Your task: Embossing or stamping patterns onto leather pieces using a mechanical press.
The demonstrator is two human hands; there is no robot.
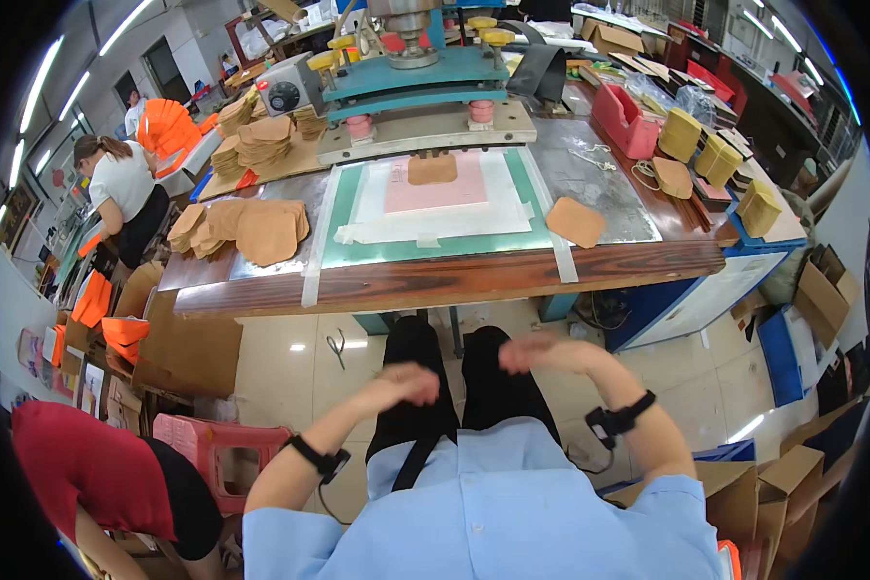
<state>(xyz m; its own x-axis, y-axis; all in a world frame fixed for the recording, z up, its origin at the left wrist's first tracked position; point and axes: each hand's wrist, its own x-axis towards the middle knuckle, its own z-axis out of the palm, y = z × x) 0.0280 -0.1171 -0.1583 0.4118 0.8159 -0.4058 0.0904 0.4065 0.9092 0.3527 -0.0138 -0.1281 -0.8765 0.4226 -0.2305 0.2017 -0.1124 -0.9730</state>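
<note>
My left hand (414, 384) is over my left thigh, its fingers curled inward and smeared by motion. Over my right thigh is my right hand (529, 355), also blurred; nothing shows in either hand. In front of both, on the bench, a tan leather piece (433, 170) lies on a pink board (440, 196) beneath a press (416, 87). The board rests on a white sheet (367, 217) taped over a green mat (343, 253). One loose tan piece (576, 222) lies to the right of the mat. Overlapping tan pieces (266, 232) lie to its left.
Stacks of tan pieces (264, 143) stand at the back left, by a grey control box (285, 92). A pink bin (625, 121) and bundled yellowish stacks (680, 135) sit at the right. A person in red (97, 464) bends beside a pink stool (237, 435). Scissors (336, 346) lie on the floor.
</note>
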